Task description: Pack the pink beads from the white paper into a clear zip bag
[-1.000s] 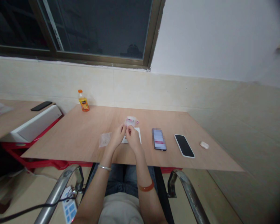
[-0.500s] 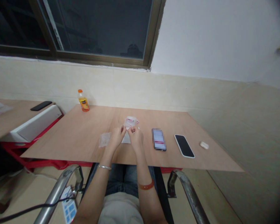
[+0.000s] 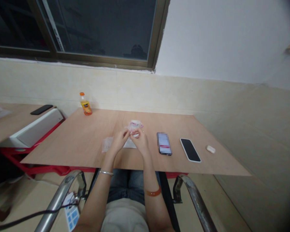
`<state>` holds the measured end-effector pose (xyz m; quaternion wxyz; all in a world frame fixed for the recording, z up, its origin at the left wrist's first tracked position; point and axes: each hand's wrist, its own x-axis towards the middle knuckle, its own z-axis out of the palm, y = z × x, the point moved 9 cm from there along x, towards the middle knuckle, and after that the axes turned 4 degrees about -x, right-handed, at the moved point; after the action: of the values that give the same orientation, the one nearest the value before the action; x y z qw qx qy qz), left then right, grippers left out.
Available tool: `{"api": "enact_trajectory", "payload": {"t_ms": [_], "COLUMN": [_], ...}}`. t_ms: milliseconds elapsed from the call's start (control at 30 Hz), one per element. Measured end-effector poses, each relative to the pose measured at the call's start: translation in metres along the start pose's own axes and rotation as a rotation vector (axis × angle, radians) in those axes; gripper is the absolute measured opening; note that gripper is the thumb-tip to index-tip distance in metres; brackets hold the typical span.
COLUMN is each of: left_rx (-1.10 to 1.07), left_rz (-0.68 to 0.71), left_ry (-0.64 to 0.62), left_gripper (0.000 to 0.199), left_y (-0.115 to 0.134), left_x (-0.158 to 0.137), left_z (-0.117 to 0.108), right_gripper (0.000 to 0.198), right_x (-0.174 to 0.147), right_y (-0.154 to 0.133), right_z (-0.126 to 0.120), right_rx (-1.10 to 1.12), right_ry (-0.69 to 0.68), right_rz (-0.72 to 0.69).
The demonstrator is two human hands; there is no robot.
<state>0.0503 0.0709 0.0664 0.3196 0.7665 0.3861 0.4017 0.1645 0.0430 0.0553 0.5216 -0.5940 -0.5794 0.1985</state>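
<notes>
My left hand (image 3: 120, 140) and my right hand (image 3: 140, 140) are raised close together over the middle of the table. Thumb and fingers of each are pinched, and the fingertips nearly meet. Whatever they hold is too small to make out. Just beyond the fingertips lies a crumpled clear plastic bag (image 3: 136, 124) with pink print. Under and between the hands a white sheet (image 3: 130, 143) shows in part, the hands covering the rest. Left of it, partly behind my left hand, a flat clear plastic sleeve (image 3: 107, 143) rests on the wood.
Right of my hands lie a phone with a lit, blurred screen (image 3: 164, 143), a white-edged phone (image 3: 190, 150) and a small white case (image 3: 210, 149). An orange drink bottle (image 3: 86, 104) stands at the back left of the table (image 3: 62, 141). Metal chair arms flank me.
My left hand has shifted slightly left. My right-hand fingers now arch more, with a gap showing between thumb and fingers. More of the white sheet shows between the hands.
</notes>
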Motion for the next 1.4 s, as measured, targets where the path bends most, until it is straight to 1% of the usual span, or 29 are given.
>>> {"api": "enact_trajectory", "payload": {"t_ms": [133, 300, 400, 500, 633, 767, 833, 900, 933, 1033, 1067, 1167, 1233, 1300, 1400], "left_rx": [0.026, 0.136, 0.156, 0.172, 0.265, 0.289, 0.297, 0.331, 0.360, 0.448, 0.464, 0.474, 0.460, 0.444, 0.426], "left_rz": [-0.007, -0.003, 0.049, 0.080, 0.045, -0.009, 0.016, 0.058, 0.069, 0.052, 0.042, 0.040, 0.051, 0.050, 0.039], "left_ry": [-0.014, 0.034, 0.014, -0.027, -0.071, -0.114, -0.096, -0.062, -0.058, -0.122, -0.146, -0.172, -0.168, -0.157, -0.144], "left_gripper": [0.033, 0.032, 0.031, 0.028, 0.026, 0.032, 0.033, 0.026, 0.026, 0.056, 0.062, 0.068, 0.066, 0.060, 0.050], "left_y": [0.001, -0.001, 0.007, 0.019, 0.030, 0.026, 0.024, 0.023, 0.021, 0.011, 0.007, 0.004, 0.006, 0.010, 0.013], "left_x": [-0.001, -0.001, -0.002, -0.003, -0.006, -0.008, -0.007, -0.008, -0.009, -0.012, -0.013, -0.014, -0.014, -0.013, -0.012], "left_z": [0.000, -0.004, -0.003, -0.003, -0.007, -0.010, -0.013, -0.017, -0.017, -0.010, -0.007, 0.000, 0.001, -0.001, -0.005], "right_gripper": [0.006, 0.021, 0.023, 0.020, 0.024, 0.032, 0.033, 0.034, 0.035, 0.038, 0.037, 0.031, 0.027, 0.025, 0.023], "right_x": [-0.001, -0.002, -0.001, -0.001, -0.001, -0.001, -0.002, -0.003, -0.003, -0.004, -0.003, -0.003, -0.003, -0.003, -0.005], "right_y": [-0.001, -0.003, -0.002, 0.003, 0.008, 0.010, 0.012, 0.013, 0.013, 0.013, 0.012, 0.007, 0.004, 0.002, -0.002], "right_z": [-0.003, -0.003, 0.005, 0.013, 0.014, 0.017, 0.017, 0.018, 0.018, 0.017, 0.017, 0.019, 0.021, 0.022, 0.020], "right_rx": [-0.014, -0.029, 0.010, 0.043, -0.010, -0.039, -0.034, -0.027, -0.025, -0.029, -0.032, -0.021, 0.007, 0.036, 0.078], "right_ry": [0.013, 0.003, -0.058, -0.121, -0.105, -0.115, -0.122, -0.130, -0.131, -0.135, -0.136, -0.152, -0.175, -0.197, -0.177], "right_rz": [0.014, -0.069, -0.110, -0.103, -0.077, -0.080, -0.088, -0.100, -0.101, -0.097, -0.099, -0.114, -0.124, -0.128, -0.106]}}
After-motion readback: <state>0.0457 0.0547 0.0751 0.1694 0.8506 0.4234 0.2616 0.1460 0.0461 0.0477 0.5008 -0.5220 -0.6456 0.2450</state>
